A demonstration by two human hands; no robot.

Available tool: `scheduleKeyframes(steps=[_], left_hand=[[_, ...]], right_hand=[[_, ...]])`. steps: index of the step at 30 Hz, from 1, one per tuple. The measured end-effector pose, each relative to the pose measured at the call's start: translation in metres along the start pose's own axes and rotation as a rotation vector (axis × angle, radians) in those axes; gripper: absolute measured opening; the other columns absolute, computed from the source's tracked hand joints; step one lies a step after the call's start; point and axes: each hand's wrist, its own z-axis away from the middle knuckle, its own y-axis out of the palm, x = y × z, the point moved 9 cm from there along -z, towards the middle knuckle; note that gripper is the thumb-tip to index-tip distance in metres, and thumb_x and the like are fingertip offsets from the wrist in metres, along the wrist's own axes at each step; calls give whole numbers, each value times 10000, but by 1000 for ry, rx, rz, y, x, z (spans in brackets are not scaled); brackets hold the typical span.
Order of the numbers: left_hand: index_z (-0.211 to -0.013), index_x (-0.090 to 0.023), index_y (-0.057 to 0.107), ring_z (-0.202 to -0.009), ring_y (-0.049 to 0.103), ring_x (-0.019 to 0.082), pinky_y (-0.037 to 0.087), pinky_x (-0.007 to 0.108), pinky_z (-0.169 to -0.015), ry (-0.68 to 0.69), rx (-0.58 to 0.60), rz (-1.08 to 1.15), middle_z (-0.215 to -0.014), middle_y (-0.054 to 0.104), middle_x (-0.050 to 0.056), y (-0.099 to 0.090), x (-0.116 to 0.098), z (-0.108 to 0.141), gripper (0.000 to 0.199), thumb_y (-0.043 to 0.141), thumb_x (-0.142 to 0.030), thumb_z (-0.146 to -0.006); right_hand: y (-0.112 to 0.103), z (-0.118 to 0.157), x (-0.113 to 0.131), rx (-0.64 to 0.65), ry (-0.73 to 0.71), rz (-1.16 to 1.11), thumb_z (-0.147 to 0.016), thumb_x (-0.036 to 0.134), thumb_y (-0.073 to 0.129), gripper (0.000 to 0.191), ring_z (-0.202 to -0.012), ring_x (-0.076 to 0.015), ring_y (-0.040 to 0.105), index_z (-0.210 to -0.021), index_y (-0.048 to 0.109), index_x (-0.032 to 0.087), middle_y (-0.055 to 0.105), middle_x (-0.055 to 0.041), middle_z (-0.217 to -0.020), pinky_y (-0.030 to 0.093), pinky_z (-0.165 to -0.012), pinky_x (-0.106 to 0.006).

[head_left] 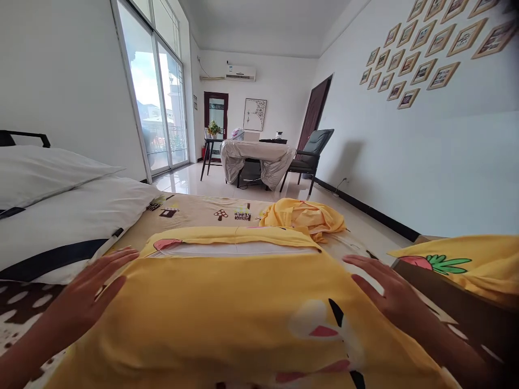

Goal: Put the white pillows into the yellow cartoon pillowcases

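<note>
A yellow printed pillowcase lies flat in front of me on the bed. Its far end is partly open, and a white pillow-like filling shows in the gap. My left hand is at the left edge of the pillowcase, fingers stretched forward and the thumb apart. Along the opposite edge is my right hand, also with fingers extended and thumb spread. Neither hand grips the fabric; whether they touch it, I cannot tell.
Beyond the pillowcase, a crumpled yellow cloth rests on the patterned bed sheet. White pillows are stacked at left. At right, more yellow fabric hangs over a brown box. A covered table and a dark chair stand farther away.
</note>
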Motion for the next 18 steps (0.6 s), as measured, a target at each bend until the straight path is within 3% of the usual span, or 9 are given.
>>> scheduleKeyframes(steps=[2,4,6,9,11,14,16,18], left_hand=[[-1396,-349,340,-1319,384,218,286,368,-1111,108,174,45,-1451,407,-25,21,-46,-17,498,378,-437,-907],[-1359,-250,436,-1294,413,260,301,392,-1098,187,303,58,-1417,454,58,44,-75,-27,538,430,-491,-878],[-1259,-222,532,-1251,454,268,353,406,-1055,176,320,54,-1364,509,86,58,-78,-34,500,417,-522,-876],[-1125,-231,585,-1217,476,259,376,402,-1009,164,299,46,-1348,521,78,64,-67,-39,429,416,-534,-873],[-1052,-228,603,-1157,511,261,372,388,-982,174,259,41,-1270,580,84,57,-66,-48,374,442,-506,-861],[-811,-201,595,-831,581,223,400,334,-817,162,146,49,-849,677,65,29,-75,-75,278,433,-423,-850],[-677,-196,502,-649,499,179,365,297,-676,128,42,60,-629,570,21,2,-84,-97,301,372,-397,-860],[-653,-197,430,-608,422,154,310,273,-609,111,-3,91,-593,474,-7,-22,-92,-111,285,326,-367,-857]], right_hand=[[21,-26,54,134,-218,-28,-929,425,383,405,-1225,-229,468,-1267,523,250,557,-82,-1299,345,-1030,-420],[46,-44,87,261,-323,-31,-937,419,384,406,-1202,-225,487,-1263,534,229,574,-87,-1278,354,-1014,-410],[64,-53,98,309,-341,-23,-937,428,385,383,-1096,-226,549,-1168,600,211,633,-93,-1168,385,-958,-399],[77,-57,91,267,-311,9,-922,470,397,383,-929,-225,583,-1003,639,184,667,-89,-987,393,-891,-394],[78,-57,84,251,-304,54,-908,488,408,392,-851,-228,582,-968,621,164,666,-91,-902,405,-818,-373],[65,-68,79,255,-281,165,-895,503,394,417,-692,-218,558,-814,608,154,634,-81,-716,381,-656,-322],[37,-84,79,184,-231,175,-885,536,377,449,-615,-190,516,-691,556,173,582,-53,-625,345,-606,-299],[0,-97,82,61,-187,90,-870,575,373,460,-605,-167,487,-654,505,191,545,-24,-606,334,-602,-282]])
